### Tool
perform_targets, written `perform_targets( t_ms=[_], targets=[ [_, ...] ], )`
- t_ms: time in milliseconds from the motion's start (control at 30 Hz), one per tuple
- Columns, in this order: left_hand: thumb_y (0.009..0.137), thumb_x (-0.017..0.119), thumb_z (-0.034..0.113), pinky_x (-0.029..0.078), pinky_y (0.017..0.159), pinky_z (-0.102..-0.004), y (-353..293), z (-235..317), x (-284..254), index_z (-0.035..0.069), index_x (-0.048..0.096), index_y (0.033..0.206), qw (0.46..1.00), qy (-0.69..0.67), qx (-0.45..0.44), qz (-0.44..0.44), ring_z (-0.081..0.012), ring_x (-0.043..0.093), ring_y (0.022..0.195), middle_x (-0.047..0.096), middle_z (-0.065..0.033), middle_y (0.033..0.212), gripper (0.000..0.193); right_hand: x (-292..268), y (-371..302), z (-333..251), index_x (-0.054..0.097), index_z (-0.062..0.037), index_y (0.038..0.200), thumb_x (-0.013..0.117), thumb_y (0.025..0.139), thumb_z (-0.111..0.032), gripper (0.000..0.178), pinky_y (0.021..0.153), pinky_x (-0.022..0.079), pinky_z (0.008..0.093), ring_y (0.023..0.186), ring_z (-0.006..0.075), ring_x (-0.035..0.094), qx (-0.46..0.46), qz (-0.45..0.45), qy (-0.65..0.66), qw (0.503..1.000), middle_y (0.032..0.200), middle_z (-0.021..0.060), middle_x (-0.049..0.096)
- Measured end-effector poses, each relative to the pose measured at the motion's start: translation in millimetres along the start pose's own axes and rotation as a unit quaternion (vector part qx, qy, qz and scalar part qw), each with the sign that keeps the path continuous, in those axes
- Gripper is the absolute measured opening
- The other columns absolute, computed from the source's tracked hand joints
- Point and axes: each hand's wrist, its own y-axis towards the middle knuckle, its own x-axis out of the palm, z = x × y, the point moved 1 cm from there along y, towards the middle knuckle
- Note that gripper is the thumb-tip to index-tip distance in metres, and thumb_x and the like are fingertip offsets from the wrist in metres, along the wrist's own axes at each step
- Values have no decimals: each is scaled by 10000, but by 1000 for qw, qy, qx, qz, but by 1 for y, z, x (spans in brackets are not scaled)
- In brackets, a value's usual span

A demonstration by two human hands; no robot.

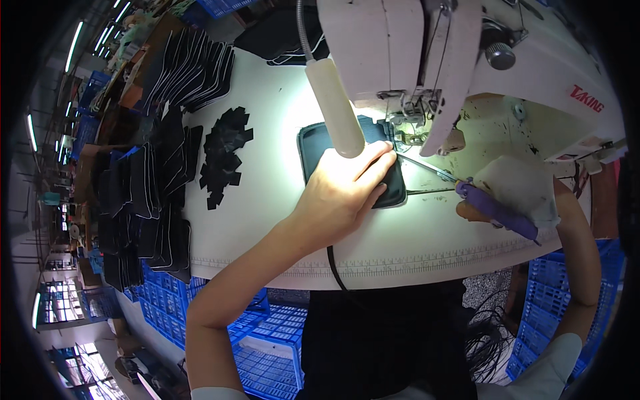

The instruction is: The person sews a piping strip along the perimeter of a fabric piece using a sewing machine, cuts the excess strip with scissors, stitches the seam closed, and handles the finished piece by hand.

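Note:
A dark fabric panel [319, 148] with rounded corners lies flat under the sewing machine's head [410, 113]. Across it rests my left hand [347, 190], fingers stretched out and pressing it down, with the fingertips close to the presser foot [412, 139]. My right hand [510, 190], partly covered by something white like a glove, is closed around a purple-handled tool [497, 208] with a long, thin metal shaft. The shaft points left toward the panel's edge near the presser foot; its exact tip is hard to make out. A thin dark strip [430, 191] runs rightward from the panel.
A lamp [337, 107] on a flexible neck hangs just over my left hand. Black pieces [227, 150] lie in a row on the left of the table [267, 200]. White-edged dark panels [190, 70] are stacked beyond. Blue crates [267, 353] stand below; dark cords [490, 340] hang at the right.

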Motion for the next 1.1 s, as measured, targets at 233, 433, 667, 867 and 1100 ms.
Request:
perform_targets(
  t_ms=[233,433,667,867,1100],
  targets=[
    [781,703,-2,532,835,-420,9,-2,-5,2,638,1267,999,40,36,-1,-305,625,989,640,-121,1281,489,7,1,-6,654,-11,747,581,1011,-414,487,592,492,400,558,277,582,102,-48,-27,993,629,128,606],
    [760,679,9,545,796,-378,15,-1,-6,-2,674,1190,993,83,79,-10,-266,648,948,656,-114,1212,430,19,-3,-8,622,-38,745,520,1037,-438,506,609,470,387,564,259,561,55,27,37,997,639,112,596],
    [773,684,-47,546,717,-360,8,-10,2,34,686,1215,998,-15,42,53,-255,661,861,717,-89,1155,449,13,14,-2,715,-32,862,524,1009,-403,442,684,539,384,688,290,686,83,-76,-55,992,730,160,684],
    [766,676,-61,551,734,-362,9,-10,-1,30,687,1183,996,1,73,44,-246,669,884,721,-83,1117,426,7,12,-16,755,-56,887,561,965,-329,344,725,550,368,751,260,719,196,-67,-105,973,812,123,738],
    [768,617,10,527,884,-391,13,-8,-1,-12,646,1107,996,52,71,26,-264,658,1010,657,-101,1155,341,24,-1,-6,678,-42,777,581,992,-371,404,604,485,406,571,305,603,97,38,-11,994,641,156,609]
  ],
)
